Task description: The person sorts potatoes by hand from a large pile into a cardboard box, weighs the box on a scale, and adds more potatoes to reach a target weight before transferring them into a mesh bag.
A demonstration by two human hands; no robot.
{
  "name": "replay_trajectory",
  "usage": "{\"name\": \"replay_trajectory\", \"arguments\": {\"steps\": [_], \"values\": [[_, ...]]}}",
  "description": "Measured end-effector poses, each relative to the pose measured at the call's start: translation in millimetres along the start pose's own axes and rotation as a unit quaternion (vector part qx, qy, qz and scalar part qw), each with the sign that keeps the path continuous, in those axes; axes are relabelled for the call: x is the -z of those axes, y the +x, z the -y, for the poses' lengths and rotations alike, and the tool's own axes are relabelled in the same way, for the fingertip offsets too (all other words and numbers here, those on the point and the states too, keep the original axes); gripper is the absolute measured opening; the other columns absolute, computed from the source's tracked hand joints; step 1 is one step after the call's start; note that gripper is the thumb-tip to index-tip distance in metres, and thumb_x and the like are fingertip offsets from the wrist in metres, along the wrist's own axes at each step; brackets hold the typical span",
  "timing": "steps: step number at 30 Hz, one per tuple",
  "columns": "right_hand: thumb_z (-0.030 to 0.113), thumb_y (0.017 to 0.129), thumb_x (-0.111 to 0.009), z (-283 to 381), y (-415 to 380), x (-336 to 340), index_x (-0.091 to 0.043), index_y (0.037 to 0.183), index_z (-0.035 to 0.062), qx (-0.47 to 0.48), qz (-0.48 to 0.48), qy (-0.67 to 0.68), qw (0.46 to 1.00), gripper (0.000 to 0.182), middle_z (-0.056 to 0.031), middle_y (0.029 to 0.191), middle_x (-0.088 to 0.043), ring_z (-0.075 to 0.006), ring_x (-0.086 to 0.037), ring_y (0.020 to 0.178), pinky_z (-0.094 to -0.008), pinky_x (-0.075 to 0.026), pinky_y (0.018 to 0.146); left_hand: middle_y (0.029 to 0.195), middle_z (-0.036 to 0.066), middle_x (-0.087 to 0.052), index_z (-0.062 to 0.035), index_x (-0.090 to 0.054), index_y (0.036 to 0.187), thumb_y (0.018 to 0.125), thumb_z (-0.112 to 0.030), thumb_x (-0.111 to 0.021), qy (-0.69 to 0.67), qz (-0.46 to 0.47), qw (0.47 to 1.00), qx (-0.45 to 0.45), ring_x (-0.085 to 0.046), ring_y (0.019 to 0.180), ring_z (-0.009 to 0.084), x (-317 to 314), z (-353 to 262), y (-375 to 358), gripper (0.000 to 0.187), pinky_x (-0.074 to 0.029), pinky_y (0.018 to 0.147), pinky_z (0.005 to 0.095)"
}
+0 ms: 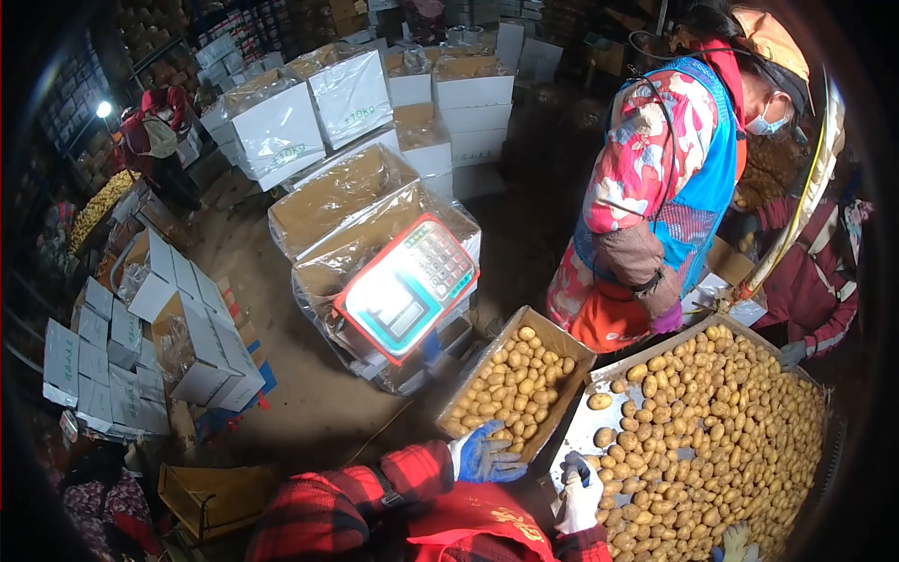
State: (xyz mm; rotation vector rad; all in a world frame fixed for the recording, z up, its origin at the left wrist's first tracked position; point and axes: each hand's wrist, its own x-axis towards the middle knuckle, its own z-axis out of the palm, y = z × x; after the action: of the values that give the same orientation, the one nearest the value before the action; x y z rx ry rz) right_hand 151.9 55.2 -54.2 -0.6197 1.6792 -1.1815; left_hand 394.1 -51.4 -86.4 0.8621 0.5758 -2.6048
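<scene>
My left hand, in a blue and white glove, rests at the near edge of a cardboard box holding potatoes; its fingers are spread over the nearest ones. My right hand, in a white glove with dark fingertips, is at the left edge of the sorting table, beside many loose potatoes. Its fingers are curled, and whatever they may hold is too small to make out.
A scale stands over open lined boxes ahead. Stacked white boxes lie behind. A co-worker stands across the table; another person's gloved hand is at its near edge. More boxes stand left.
</scene>
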Motion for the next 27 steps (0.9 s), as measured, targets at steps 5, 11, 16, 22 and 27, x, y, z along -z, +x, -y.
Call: {"name": "replay_trajectory", "arguments": {"steps": [5,11,16,22,27], "values": [[0.011,0.101,-0.065,17,-16,-11,-0.066,0.127,0.0012,-0.037,-0.035,0.069,0.996,0.027,-0.0057,0.104,-0.070,-0.0092,-0.059,0.082,-0.0237,-0.048,0.068,0.163,0.021,-0.029,-0.0122,-0.017,0.165,0.098,-0.047,-0.066,0.003,-0.002,1.000,0.002,-0.041,0.142,0.0526,2,-1,0,0.090,-0.040,0.116,0.0615],[0.013,0.101,-0.068,-12,-14,4,-0.068,0.124,-0.0008,0.014,-0.034,0.084,0.996,0.027,-0.0069,0.102,-0.072,-0.0127,-0.066,0.082,-0.0261,-0.054,0.073,0.162,0.020,-0.034,-0.0098,-0.027,0.160,0.098,-0.046,-0.066,-0.005,-0.020,1.000,0.003,-0.040,0.144,0.0485,-5,0,-8,0.082,-0.039,0.117,0.0624],[0.004,0.097,-0.065,-4,-49,20,-0.072,0.112,-0.0043,0.008,-0.021,0.061,0.998,0.018,-0.0121,0.110,-0.072,-0.0218,-0.071,0.097,-0.0325,-0.057,0.090,0.157,0.018,-0.043,-0.0096,-0.044,0.147,0.099,-0.042,-0.064,-0.116,0.043,0.991,0.044,-0.044,0.144,0.0406,13,-8,-11,0.061,-0.037,0.117,0.0612],[0.013,0.089,-0.066,-14,-113,91,-0.072,0.120,0.0026,-0.037,-0.105,-0.267,0.957,0.034,-0.0175,0.117,-0.072,-0.0344,-0.066,0.113,-0.0399,-0.051,0.101,0.158,0.006,-0.047,-0.0173,-0.048,0.147,0.103,-0.043,-0.049,-0.448,0.073,0.846,0.279,-0.044,0.145,0.0259,36,-26,-12,0.051,-0.035,0.119,0.0516],[0.012,0.086,-0.067,-39,-94,138,-0.072,0.115,0.0024,0.073,-0.224,-0.322,0.917,0.031,-0.0197,0.120,-0.069,-0.0372,-0.065,0.113,-0.0427,-0.050,0.101,0.160,0.005,-0.045,-0.0144,-0.047,0.150,0.107,-0.044,-0.041,0.147,0.038,0.988,0.027,-0.040,0.148,0.0239,23,-7,25,0.052,-0.034,0.121,0.0488]]}}
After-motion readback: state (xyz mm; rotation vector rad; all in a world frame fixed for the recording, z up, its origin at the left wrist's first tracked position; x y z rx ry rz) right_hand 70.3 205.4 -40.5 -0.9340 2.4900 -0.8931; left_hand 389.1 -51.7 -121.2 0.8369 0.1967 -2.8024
